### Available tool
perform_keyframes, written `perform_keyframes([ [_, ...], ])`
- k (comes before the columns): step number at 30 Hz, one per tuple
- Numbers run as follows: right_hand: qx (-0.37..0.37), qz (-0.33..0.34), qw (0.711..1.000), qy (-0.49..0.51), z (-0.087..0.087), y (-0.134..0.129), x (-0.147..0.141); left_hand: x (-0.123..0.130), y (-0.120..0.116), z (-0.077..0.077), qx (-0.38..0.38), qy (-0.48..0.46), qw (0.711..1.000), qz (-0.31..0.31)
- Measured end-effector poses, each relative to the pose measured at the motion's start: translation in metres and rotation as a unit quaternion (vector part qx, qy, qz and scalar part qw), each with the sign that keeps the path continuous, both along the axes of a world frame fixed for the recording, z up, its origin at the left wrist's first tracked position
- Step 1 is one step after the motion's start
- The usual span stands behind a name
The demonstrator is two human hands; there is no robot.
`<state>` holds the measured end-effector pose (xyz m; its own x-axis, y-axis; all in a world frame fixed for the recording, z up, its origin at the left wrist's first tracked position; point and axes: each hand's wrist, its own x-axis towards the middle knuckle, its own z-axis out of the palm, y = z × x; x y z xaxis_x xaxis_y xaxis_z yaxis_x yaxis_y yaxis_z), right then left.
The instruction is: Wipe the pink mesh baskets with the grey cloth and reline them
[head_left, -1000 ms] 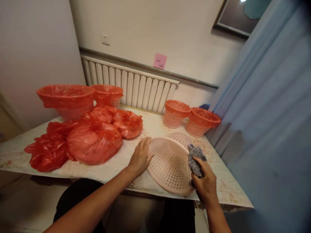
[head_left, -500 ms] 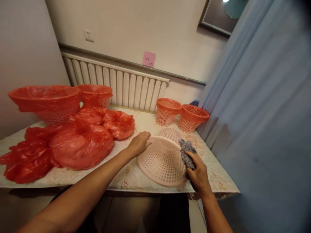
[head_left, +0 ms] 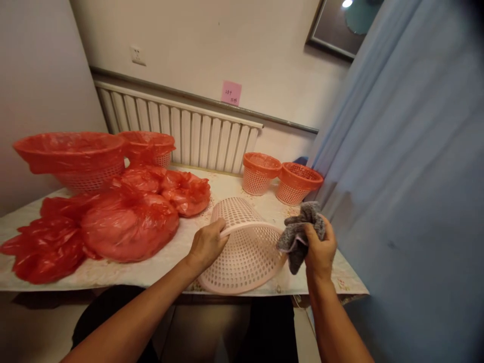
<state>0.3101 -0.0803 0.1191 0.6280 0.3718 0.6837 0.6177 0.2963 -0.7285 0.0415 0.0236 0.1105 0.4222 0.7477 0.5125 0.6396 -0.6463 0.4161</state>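
A pale pink perforated plastic basket (head_left: pixel 242 257) lies on its side on the table, its wide mouth turned toward me. My left hand (head_left: pixel 207 246) grips the left side of its rim, fingers closed over the edge. In my right hand (head_left: pixel 320 248) is a bunched grey cleaning cloth (head_left: pixel 300 234), pinched between thumb and fingers. The cloth hangs just beside the right side of the rim; whether it touches the basket I cannot tell.
Red bag-lined baskets stand at the back left (head_left: pixel 71 156) and back right (head_left: pixel 260 171). Filled red plastic bags (head_left: pixel 128 227) cover the table's left part. A flowered tablecloth (head_left: pixel 340 275) reaches the front edge. A blue curtain (head_left: pixel 397 201) borders the right, a radiator (head_left: pixel 196 136) the back.
The basket has shifted left and turned, its base now pointing up-left. My left hand moved left and down with it. My right hand lifted the cloth slightly up and right from the rim.
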Motion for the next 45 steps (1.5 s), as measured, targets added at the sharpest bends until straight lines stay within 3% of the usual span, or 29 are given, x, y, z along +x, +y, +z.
perform_keyframes([
  [2,-0.022,0.019,0.997,-0.067,0.011,0.0,-0.035,0.002,-0.006,-0.002,-0.018,0.006,1.0,0.0],
  [4,-0.034,0.09,0.977,-0.192,0.018,-0.001,-0.071,0.004,-0.01,-0.006,-0.025,0.005,1.0,-0.001],
  [7,-0.084,0.173,0.898,-0.395,0.022,0.0,-0.115,0.004,-0.012,-0.016,-0.042,-0.015,0.999,-0.027],
  [9,-0.134,0.179,0.845,-0.486,0.022,0.003,-0.132,0.002,-0.013,-0.023,-0.065,-0.018,0.997,-0.042],
  [11,-0.166,0.157,0.815,-0.533,0.021,0.007,-0.139,-0.001,-0.014,-0.027,-0.08,-0.02,0.996,-0.037],
  [13,-0.176,0.127,0.803,-0.555,0.018,0.012,-0.137,-0.003,-0.016,-0.03,-0.071,-0.034,0.996,-0.03],
  [19,-0.147,0.074,0.771,-0.615,0.001,0.017,-0.108,-0.003,-0.026,-0.038,-0.017,-0.014,0.999,-0.027],
  [26,-0.122,0.019,0.808,-0.576,-0.017,0.018,-0.071,-0.002,-0.027,-0.045,-0.014,0.02,0.999,-0.032],
  [30,-0.102,0.014,0.852,-0.513,-0.031,0.019,-0.048,-0.003,-0.026,-0.046,-0.032,0.01,0.999,-0.032],
  [37,-0.072,-0.033,0.929,-0.362,-0.075,0.021,-0.013,-0.006,-0.027,-0.053,-0.03,-0.003,0.999,-0.033],
  [45,-0.054,-0.095,0.956,-0.274,-0.1,0.024,-0.013,-0.009,-0.026,-0.058,-0.037,-0.028,0.999,-0.023],
])
